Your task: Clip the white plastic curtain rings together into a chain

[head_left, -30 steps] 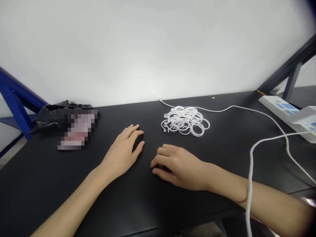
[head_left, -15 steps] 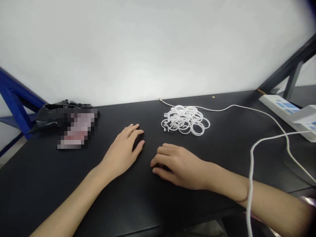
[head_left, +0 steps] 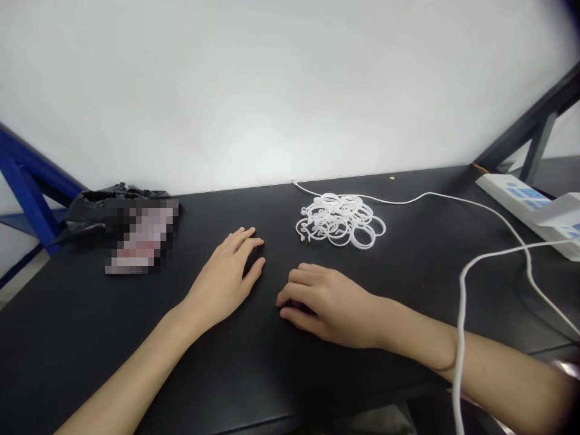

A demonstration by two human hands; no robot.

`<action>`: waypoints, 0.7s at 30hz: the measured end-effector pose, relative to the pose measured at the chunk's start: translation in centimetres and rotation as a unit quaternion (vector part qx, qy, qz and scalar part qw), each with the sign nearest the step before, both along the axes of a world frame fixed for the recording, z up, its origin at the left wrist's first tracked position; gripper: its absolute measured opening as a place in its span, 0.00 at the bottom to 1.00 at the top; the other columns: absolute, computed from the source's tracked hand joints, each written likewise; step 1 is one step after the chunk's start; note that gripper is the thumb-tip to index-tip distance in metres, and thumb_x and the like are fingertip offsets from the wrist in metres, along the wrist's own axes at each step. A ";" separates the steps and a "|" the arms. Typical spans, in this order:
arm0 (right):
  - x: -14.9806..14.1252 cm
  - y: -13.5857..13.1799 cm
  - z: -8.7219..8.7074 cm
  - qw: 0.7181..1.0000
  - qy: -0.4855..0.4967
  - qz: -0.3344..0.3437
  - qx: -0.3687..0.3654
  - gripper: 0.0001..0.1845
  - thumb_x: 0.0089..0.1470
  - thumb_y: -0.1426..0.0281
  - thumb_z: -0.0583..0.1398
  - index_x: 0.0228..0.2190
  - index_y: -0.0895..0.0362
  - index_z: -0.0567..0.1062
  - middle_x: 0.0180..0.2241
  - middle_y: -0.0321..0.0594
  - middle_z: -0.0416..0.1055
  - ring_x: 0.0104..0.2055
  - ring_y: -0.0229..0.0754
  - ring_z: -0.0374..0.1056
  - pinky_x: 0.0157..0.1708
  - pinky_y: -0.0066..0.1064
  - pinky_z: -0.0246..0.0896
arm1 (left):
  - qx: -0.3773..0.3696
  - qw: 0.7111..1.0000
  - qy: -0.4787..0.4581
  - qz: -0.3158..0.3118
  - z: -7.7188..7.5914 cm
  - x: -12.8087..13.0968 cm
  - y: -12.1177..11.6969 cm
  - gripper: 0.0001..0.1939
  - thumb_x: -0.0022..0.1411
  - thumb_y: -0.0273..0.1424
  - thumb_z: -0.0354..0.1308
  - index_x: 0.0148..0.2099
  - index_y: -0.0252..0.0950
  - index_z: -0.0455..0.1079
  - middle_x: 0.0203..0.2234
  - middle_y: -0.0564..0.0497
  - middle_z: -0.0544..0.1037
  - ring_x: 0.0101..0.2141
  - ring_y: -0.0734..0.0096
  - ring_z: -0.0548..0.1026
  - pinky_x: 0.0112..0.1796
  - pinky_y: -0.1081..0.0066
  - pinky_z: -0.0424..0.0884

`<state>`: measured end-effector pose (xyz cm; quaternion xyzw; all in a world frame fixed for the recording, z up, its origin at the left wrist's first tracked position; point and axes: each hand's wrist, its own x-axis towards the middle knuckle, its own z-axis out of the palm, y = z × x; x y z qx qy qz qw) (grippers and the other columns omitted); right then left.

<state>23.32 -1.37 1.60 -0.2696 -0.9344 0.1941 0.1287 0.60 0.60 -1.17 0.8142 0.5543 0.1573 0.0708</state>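
Note:
My left hand [head_left: 225, 279] lies palm down on the black table [head_left: 81, 338], fingers stretched out flat and holding nothing. Just right of it rests my right hand [head_left: 322, 304], knuckles up and fingers curled loosely under; nothing shows in it. A pile of several white plastic rings [head_left: 341, 220] sits a short way beyond my right hand, untouched by either hand.
A crumpled black bag [head_left: 97, 208] with a blurred-out item lies at the back left. A white cable [head_left: 462, 302] crosses over my right forearm, and another thin white cable runs along the back. A white power strip [head_left: 534, 208] sits at the right. Blue frame bars stand at the left.

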 end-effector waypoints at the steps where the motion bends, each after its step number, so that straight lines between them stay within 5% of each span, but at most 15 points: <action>1: 0.0 0.0 0.0 1.000 -0.001 0.000 0.000 0.10 0.64 0.67 0.56 0.40 0.58 0.76 0.35 0.42 0.72 0.37 0.40 0.66 0.42 0.34 0.62 | 0.001 1.000 0.000 0.000 0.0 0.0 0.0 0.21 0.70 0.39 0.45 0.58 0.36 0.65 0.64 0.43 0.64 0.65 0.55 0.58 0.63 0.50 0.58; 7: 0.2 0.8 -0.3 0.994 0.044 -0.028 0.096 0.11 0.64 0.68 0.54 0.39 0.58 0.75 0.33 0.42 0.71 0.35 0.41 0.64 0.39 0.34 0.62 | 0.007 1.000 0.002 -0.001 -0.1 0.1 0.0 0.21 0.70 0.40 0.45 0.58 0.36 0.66 0.64 0.43 0.64 0.65 0.55 0.58 0.63 0.51 0.57; 12: 2.1 3.8 0.4 0.922 0.091 -0.251 0.281 0.13 0.63 0.71 0.54 0.45 0.58 0.75 0.42 0.50 0.71 0.44 0.50 0.62 0.47 0.44 0.60 | -0.007 1.000 0.007 0.007 0.1 0.2 -0.1 0.22 0.70 0.41 0.45 0.58 0.36 0.66 0.64 0.44 0.63 0.66 0.55 0.57 0.63 0.50 0.57; 15: 3.7 5.6 0.4 0.899 0.041 -0.316 0.301 0.16 0.60 0.73 0.54 0.48 0.60 0.75 0.46 0.53 0.70 0.47 0.54 0.60 0.46 0.47 0.60 | -0.011 1.000 0.009 0.008 0.1 0.1 0.0 0.23 0.70 0.42 0.44 0.59 0.37 0.65 0.64 0.44 0.63 0.66 0.54 0.56 0.63 0.49 0.57; 21: 4.8 6.7 -0.4 0.907 -0.003 -0.312 0.283 0.13 0.60 0.72 0.56 0.42 0.58 0.79 0.45 0.52 0.70 0.45 0.53 0.60 0.44 0.47 0.61 | -0.018 1.000 0.010 0.004 0.2 0.1 -0.1 0.24 0.70 0.42 0.43 0.59 0.36 0.65 0.65 0.44 0.63 0.66 0.54 0.56 0.64 0.48 0.55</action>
